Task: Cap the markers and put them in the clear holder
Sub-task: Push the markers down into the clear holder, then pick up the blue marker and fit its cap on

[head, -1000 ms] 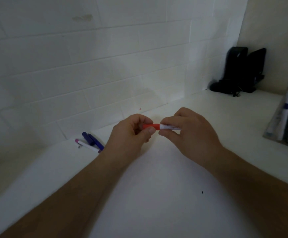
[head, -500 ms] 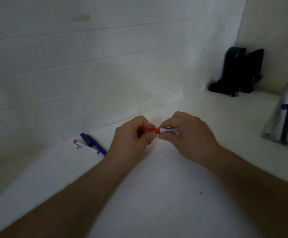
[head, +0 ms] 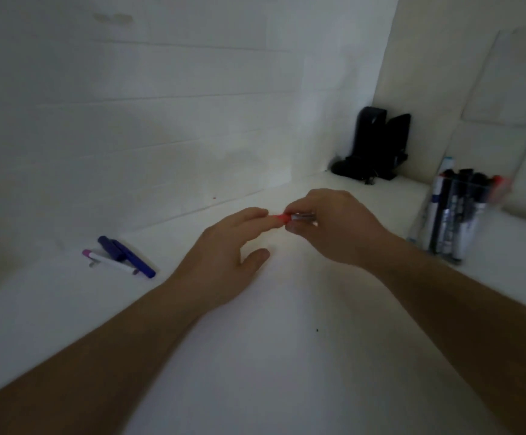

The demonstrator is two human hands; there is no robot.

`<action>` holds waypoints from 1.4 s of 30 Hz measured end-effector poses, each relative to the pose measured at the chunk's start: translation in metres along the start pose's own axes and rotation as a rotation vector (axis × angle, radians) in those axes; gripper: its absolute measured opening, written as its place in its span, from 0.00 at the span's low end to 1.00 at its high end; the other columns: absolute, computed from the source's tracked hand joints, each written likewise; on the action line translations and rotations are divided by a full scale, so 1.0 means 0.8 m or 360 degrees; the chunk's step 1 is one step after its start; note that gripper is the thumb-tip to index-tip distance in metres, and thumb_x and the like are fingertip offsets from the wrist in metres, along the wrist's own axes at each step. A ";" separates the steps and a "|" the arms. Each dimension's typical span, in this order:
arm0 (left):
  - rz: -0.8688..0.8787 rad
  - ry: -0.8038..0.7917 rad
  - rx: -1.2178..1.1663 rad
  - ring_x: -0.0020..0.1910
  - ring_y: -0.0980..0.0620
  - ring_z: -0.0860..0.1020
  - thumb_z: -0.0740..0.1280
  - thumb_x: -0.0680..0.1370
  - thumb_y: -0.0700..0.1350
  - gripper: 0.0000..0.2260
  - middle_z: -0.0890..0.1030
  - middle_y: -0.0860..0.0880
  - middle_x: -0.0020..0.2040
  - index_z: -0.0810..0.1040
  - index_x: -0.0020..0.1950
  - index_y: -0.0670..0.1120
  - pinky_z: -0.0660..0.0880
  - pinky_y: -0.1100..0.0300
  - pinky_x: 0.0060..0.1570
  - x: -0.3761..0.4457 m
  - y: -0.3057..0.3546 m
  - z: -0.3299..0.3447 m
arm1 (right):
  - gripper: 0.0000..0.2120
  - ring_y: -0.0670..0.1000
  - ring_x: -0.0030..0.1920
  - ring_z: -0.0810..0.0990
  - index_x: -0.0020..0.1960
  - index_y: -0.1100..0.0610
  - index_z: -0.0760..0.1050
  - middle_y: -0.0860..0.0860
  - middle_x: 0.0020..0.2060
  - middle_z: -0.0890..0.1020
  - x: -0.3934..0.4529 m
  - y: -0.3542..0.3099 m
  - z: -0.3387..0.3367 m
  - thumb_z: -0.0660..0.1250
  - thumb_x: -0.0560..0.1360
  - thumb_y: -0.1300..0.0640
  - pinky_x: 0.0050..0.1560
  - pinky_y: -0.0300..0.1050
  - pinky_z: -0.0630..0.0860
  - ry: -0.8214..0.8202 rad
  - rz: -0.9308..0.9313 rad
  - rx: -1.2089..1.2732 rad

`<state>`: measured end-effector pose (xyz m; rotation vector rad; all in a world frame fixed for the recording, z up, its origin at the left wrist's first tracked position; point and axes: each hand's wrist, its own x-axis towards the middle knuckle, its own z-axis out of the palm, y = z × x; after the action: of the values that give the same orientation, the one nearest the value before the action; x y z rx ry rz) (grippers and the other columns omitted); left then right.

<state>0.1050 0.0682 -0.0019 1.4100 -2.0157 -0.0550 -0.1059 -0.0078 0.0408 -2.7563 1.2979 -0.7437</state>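
My right hand pinches a white marker with a red cap above the middle of the white table. My left hand is beside it with fingers spread; its fingertips are at the red cap's tip and its thumb is off it. A clear holder with several capped markers stands at the right. At the left lie a purple marker and a white marker with a pink end.
A black stand-like object sits in the far corner by the white brick wall. A flat translucent sheet leans on the right wall behind the holder. The white table stretches toward me.
My left hand has let go of the red cap and opened, dropping slightly. The view has shifted so that more of the holder at the right shows.
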 end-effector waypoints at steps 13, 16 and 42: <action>0.0241 0.0023 -0.0058 0.69 0.59 0.71 0.71 0.75 0.49 0.23 0.75 0.56 0.69 0.75 0.69 0.61 0.64 0.63 0.68 -0.009 -0.009 0.015 | 0.11 0.54 0.48 0.76 0.62 0.55 0.77 0.52 0.49 0.76 -0.079 0.137 -0.162 0.64 0.81 0.56 0.48 0.46 0.71 0.0756 0.0752 -0.0158; 0.0242 0.0000 -0.0030 0.67 0.59 0.73 0.72 0.75 0.48 0.23 0.76 0.56 0.68 0.75 0.69 0.61 0.64 0.64 0.67 -0.010 -0.010 0.016 | 0.12 0.52 0.41 0.78 0.65 0.54 0.74 0.52 0.48 0.80 -0.088 0.142 -0.153 0.63 0.82 0.56 0.41 0.42 0.71 0.0636 0.0777 -0.0245; 0.0563 0.0066 0.0287 0.56 0.51 0.78 0.71 0.75 0.45 0.18 0.81 0.52 0.58 0.80 0.64 0.56 0.77 0.56 0.53 -0.014 0.014 0.011 | 0.20 0.54 0.59 0.70 0.69 0.49 0.75 0.50 0.60 0.73 -0.080 0.040 -0.073 0.67 0.77 0.50 0.61 0.53 0.71 0.0483 0.0429 -0.0553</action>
<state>0.0932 0.0794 -0.0103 1.1265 -2.2496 0.3147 -0.1886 0.0288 0.0595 -2.6959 1.9829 -1.0282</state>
